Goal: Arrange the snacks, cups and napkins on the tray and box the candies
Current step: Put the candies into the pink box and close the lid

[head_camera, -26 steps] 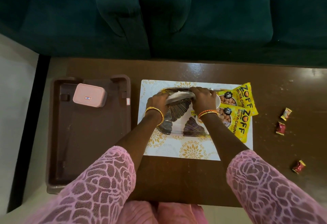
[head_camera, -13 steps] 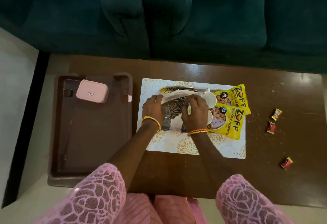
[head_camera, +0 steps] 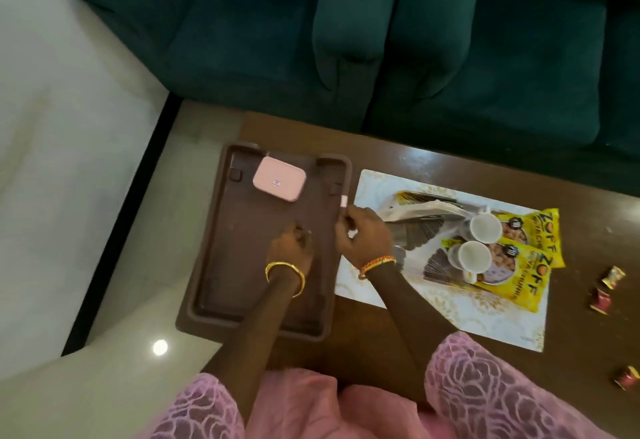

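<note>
Both hands over the brown tray, candies not yet boxed.

Left hand (head_camera: 292, 242) hovering above the brown tray (head_camera: 221, 265) floor, fingers loosely curled, nothing visibly held. Right hand (head_camera: 363, 237) at the tray's near rim, fingers curled; whether gripping the rim cannot be told. Beyond the left hand, pink box (head_camera: 279, 183) closed, resting inside the tray. Right of the right hand, on a placemat (head_camera: 446, 314): napkins (head_camera: 412, 211) on a patterned tray (head_camera: 436, 267), two white cups (head_camera: 476, 241), two yellow snack packets (head_camera: 526, 265). Further right on the worktop (head_camera: 588, 203), three wrapped candies (head_camera: 599, 300), well apart. Likely risks: dragging the brown tray, already overhanging the worktop edge, and tipping it; sliding the box; elbow sweeping cups or candies off.
</note>
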A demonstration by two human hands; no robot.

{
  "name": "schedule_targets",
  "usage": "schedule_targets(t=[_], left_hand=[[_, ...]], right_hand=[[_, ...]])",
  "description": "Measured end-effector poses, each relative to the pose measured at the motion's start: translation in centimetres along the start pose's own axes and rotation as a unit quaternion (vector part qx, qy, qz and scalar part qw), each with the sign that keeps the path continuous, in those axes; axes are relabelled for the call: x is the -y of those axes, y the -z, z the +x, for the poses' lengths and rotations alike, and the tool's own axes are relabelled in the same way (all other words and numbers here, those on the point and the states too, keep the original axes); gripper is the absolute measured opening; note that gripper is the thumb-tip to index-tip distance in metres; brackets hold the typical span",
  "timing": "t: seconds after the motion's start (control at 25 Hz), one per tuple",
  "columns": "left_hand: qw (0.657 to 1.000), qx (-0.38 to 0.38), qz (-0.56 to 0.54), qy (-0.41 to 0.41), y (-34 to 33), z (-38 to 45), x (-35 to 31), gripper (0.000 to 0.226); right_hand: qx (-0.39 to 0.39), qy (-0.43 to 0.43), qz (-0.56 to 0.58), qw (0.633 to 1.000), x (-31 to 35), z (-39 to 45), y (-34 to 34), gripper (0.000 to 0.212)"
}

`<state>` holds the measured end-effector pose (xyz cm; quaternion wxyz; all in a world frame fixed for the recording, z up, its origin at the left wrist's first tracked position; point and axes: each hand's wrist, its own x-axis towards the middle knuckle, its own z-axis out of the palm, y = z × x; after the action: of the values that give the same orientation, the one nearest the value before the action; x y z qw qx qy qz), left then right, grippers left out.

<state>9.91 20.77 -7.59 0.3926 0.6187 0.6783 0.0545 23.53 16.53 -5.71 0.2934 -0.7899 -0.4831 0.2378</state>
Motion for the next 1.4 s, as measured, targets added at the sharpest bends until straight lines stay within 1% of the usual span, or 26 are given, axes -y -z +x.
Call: schedule_targets(t=[0.08, 0.12, 0.24, 0.32, 0.36, 0.44, 0.52, 0.6, 0.72, 0.76, 0.84, 0.92, 0.96, 1.04, 1.08, 1.12, 1.16, 1.2, 1.28, 1.32, 1.36, 1.4], left_hand=[[0.997, -0.005, -0.027, 0.070, 1.8, 3.5, 1.6, 0.027], [0.996, -0.005, -0.025, 0.083, 2.6, 5.3, 2.1, 0.033], [0.998, 0.003, -0.017, 0.066, 4.7, 10.8, 3.0, 0.054], [0.998, 0.028, -0.006, 0.064, 5.2, 13.7, 3.2, 0.060], [0.996, 0.050, -0.013, 0.068, 5.2, 14.9, 3.2, 0.058], [0.990, 0.086, -0.075, 0.087, 5.1, 16.2, 3.0, 0.048], [0.978, 0.080, -0.151, 0.116, 4.8, 16.1, 3.0, 0.041], [0.966, 0.053, -0.213, 0.134, 4.6, 15.0, 3.0, 0.034], [0.930, 0.038, -0.332, 0.154, 4.9, 12.5, 2.5, 0.018], [0.914, 0.046, -0.363, 0.174, 5.1, 11.5, 2.3, 0.019], [0.879, 0.098, -0.411, 0.221, 5.4, 8.8, 2.0, 0.033], [0.834, 0.153, -0.471, 0.245, 4.7, 5.6, 2.3, 0.050], [0.812, 0.182, -0.498, 0.244, 4.1, 3.9, 2.6, 0.057], [0.766, 0.240, -0.552, 0.225, 2.8, 0.5, 2.6, 0.063], [0.750, 0.264, -0.568, 0.212, 2.0, -1.0, 2.3, 0.064], [0.743, 0.279, -0.574, 0.201, 1.2, -2.5, 1.9, 0.065], [0.747, 0.284, -0.569, 0.195, 0.2, -4.0, 1.4, 0.067], [0.761, 0.282, -0.552, 0.191, -0.9, -5.3, 0.9, 0.069], [0.807, 0.278, -0.491, 0.177, -3.3, -7.9, -0.3, 0.069], [0.821, 0.286, -0.464, 0.171, -4.4, -9.1, -0.9, 0.069], [0.824, 0.302, -0.446, 0.176, -5.6, -10.5, -1.5, 0.069], [0.820, 0.322, -0.432, 0.194, -6.7, -11.8, -2.1, 0.071]], right_hand=[[0.046, -0.024, -0.016, 0.999, 1.0, 3.2, -3.3, 0.014], [0.068, -0.041, -0.022, 0.997, 1.4, 4.9, -4.8, 0.016], [0.117, -0.124, -0.021, 0.985, 1.8, 10.1, -8.5, 0.036], [0.131, -0.181, -0.016, 0.975, 1.6, 12.0, -10.1, 0.042], [0.129, -0.203, -0.006, 0.971, 1.6, 12.4, -10.7, 0.039], [0.102, -0.237, 0.025, 0.966, 1.8, 12.5, -11.3, 0.032], [0.059, -0.268, 0.049, 0.960, 2.3, 12.0, -11.3, 0.029], [0.016, -0.284, 0.072, 0.956, 2.9, 11.2, -10.8, 0.028], [-0.023, -0.283, 0.087, 0.955, 3.6, 8.7, -9.1, 0.027], [-0.024, -0.285, 0.091, 0.954, 3.7, 7.5, -8.5, 0.027], [-0.028, -0.304, 0.120, 0.945, 3.8, 4.3, -7.1, 0.025], [-0.050, -0.332, 0.171, 0.926, 3.7, 1.0, -5.8, 0.023], [-0.065, -0.350, 0.203, 0.912, 3.4, -0.8, -5.1, 0.022], [-0.072, -0.384, 0.257, 0.884, 2.5, -4.6, -3.8, 0.021], [-0.067, -0.397, 0.278, 0.872, 2.0, -6.4, -3.1, 0.020], [-0.063, -0.408, 0.293, 0.863, 1.4, -8.2, -2.4, 0.019], [-0.059, -0.418, 0.298, 0.856, 0.6, -9.8, -1.6, 0.018], [-0.052, -0.428, 0.300, 0.851, -0.4, -11.3, -0.8, 0.017], [-0.027, -0.449, 0.307, 0.839, -2.5, -14.1, 1.5, 0.014], [-0.011, -0.455, 0.309, 0.835, -3.4, -15.3, 2.8, 0.015], [-0.006, -0.453, 0.305, 0.838, -4.5, -16.4, 4.3, 0.015], [-0.015, -0.444, 0.293, 0.847, -5.5, -17.3, 6.0, 0.016]])
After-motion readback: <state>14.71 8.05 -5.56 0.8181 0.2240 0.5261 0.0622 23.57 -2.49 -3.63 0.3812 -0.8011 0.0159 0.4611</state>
